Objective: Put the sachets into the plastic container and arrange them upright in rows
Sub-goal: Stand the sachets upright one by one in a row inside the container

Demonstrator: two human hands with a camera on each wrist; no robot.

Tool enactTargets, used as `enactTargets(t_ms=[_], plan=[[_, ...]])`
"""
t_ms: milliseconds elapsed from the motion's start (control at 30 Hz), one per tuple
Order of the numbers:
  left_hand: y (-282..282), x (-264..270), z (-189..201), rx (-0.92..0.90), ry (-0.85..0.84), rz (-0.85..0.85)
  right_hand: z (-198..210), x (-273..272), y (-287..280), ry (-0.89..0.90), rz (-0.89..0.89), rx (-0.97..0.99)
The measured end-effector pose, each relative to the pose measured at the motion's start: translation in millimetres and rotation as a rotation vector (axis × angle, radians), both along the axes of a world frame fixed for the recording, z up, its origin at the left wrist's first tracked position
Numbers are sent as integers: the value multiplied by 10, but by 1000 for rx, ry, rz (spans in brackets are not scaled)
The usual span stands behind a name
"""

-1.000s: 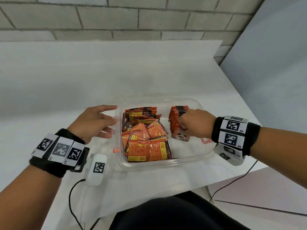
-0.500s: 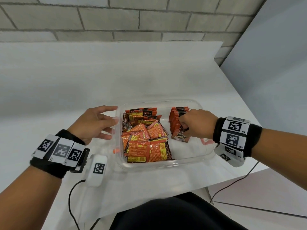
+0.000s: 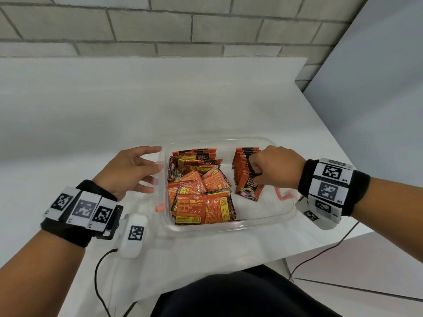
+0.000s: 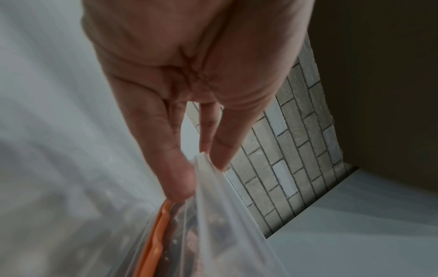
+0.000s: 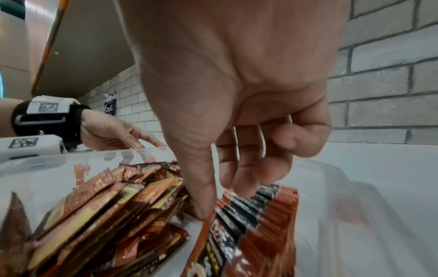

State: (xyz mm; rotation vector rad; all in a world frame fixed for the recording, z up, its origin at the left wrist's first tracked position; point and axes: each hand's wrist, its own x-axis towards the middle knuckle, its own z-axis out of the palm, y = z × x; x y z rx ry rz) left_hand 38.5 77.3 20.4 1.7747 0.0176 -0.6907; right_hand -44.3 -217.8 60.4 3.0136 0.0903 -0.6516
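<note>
- The plastic container point(image 3: 229, 227) is sitting on the white table point(image 3: 137, 99), close to the near edge; it is clear-walled, with orange clips on its left and right sides.
- A row of sachets point(image 3: 243, 165) is standing on edge in the right half of the container, packed face to face and leaning slightly; the front one is showing a black-and-orange label (coffee cup printed on it).
- A loose pile of sachets point(image 3: 199, 197) is lying flat and overlapping in the left half, with a few more sachets standing along the far wall behind it.
- The right hand point(image 3: 274, 168) is reaching down inside the container, fingers curling over the top edges of the standing row and thumb point(image 5: 201, 206) pressing against the near side of the row (a pinch on the row's tops).
- The left hand point(image 3: 128, 170) is resting against the outside of the container's left wall, fingers nearly straight and spread; the fingertips point(image 4: 180, 180) are touching the clear rim point(image 4: 213, 178), gripping nothing.
- A white marker-tagged unit point(image 3: 134, 234) is hanging at the left wrist, with a black cable trailing off the table edge.
</note>
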Motion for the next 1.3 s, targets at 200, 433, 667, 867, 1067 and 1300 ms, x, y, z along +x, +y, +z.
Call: enactTargets(t_ms=[200,433,667,867,1067,1300], plan=[[1,-6,-1,-5,-3,1,-22,-12,271,113,-151,407],[1,-27,-3,-2,-7,9,-127,73,532,226,-208,473],[5,-36,-6,-3,-8,13,-138,58,657,237,-15,306],[10,-32,-11,-9,-6,13,-158,42,681,333,54,280],[16,-34,-27,-16,-3,18,-42,77,533,305,-139,420],[17,-28,-22,-14,2,15,152,144,340,171,-330,598]])
